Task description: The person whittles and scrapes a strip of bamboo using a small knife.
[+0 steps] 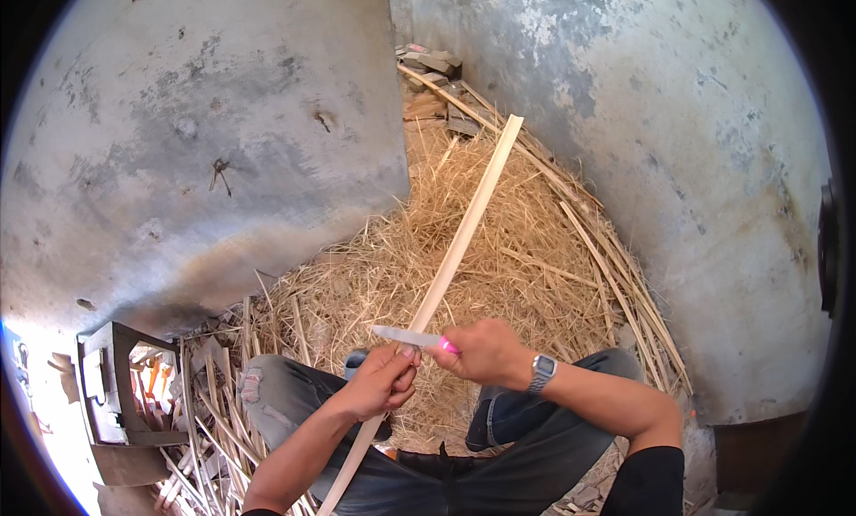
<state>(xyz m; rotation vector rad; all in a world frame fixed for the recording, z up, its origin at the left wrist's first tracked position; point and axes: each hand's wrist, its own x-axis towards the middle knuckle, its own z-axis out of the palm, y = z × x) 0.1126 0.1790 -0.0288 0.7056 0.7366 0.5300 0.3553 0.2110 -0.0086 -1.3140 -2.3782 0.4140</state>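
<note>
A long, pale split bamboo strip (466, 227) slants from my lap up and away to the right, its far end raised over the shavings. My left hand (382, 379) is closed around the strip near its middle, the thumb close to the blade. In my right hand (486, 353) is a knife (403, 335) with a pink part showing at the grip. Its flat, pale blade lies across the strip just beyond my left fingers, pointing left. Most of the knife's handle is hidden inside my fist.
Curly shavings (428, 222) cover the floor between two grey walls. Long strips (615, 275) lean along the right wall. Bricks (431, 66) are stacked in the far corner. A dark frame (125, 387) and more loose strips (223, 409) stand at my left, beside my bent knees.
</note>
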